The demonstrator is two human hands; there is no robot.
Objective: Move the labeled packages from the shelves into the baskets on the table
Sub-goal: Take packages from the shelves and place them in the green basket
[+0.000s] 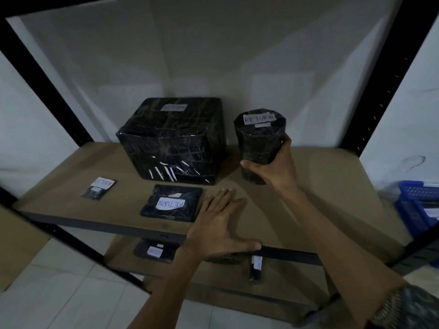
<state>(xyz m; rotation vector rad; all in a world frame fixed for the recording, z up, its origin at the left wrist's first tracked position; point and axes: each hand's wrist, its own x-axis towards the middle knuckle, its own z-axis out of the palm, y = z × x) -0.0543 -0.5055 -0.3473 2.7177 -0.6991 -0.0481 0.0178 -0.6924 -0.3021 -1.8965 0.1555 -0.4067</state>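
Note:
My right hand (pixel 273 169) grips a black-wrapped cylinder package (pixel 260 138) with a white RETURN label on top, at the right of the brown shelf board (pixel 320 186). My left hand (pixel 218 224) lies flat and open on the shelf's front part, thumb over the front edge, just right of a flat black package (pixel 172 203) labeled RETURN. A large black-wrapped box (pixel 173 141) with a white label stands behind it. A small black packet (pixel 98 188) with a label lies at the left.
On the lower shelf (pixel 213 271) lie a flat labeled package (pixel 154 251) and a small upright labeled one (pixel 256 269). Black metal uprights (pixel 42 74) frame the rack. A blue basket (pixel 418 205) shows at the right edge. White floor tiles lie below left.

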